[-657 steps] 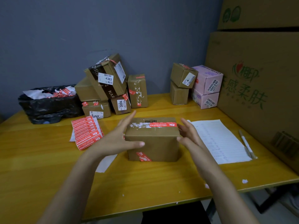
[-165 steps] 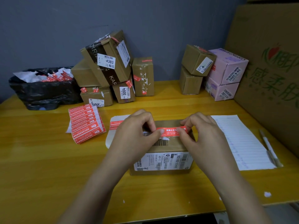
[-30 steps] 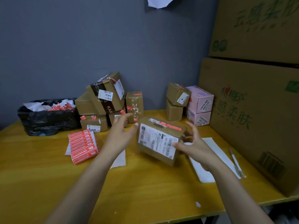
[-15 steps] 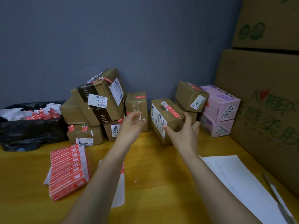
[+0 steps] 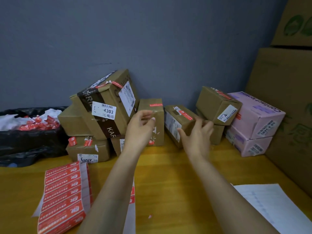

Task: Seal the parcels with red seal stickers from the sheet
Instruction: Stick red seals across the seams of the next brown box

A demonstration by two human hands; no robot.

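Note:
A brown parcel (image 5: 175, 123) with a red seal sticker (image 5: 185, 114) along its top and a white shipping label on its front sits tilted at the back of the yellow table (image 5: 168, 174). It lies between an upright brown box (image 5: 156, 108) and the right-hand stack. My right hand (image 5: 197, 135) grips its near right end, thumb on the front face. My left hand (image 5: 140, 127) hovers open in front of the upright box, holding nothing. A stack of red seal sticker sheets (image 5: 64, 195) lies near left. My left forearm partly covers another sheet (image 5: 132, 198).
A pile of sealed brown boxes (image 5: 103, 105) stands back left beside a black bin bag (image 5: 25, 141) of sticker scraps. Brown box (image 5: 217, 103) and two pink boxes (image 5: 258, 115) stand back right. Large cartons (image 5: 287, 98) wall the right side. A paper list (image 5: 270, 208) lies near right.
My right hand has carried the sealed parcel from the middle of the table to the back row and lowered it there. My left hand let go of it and hovers beside it.

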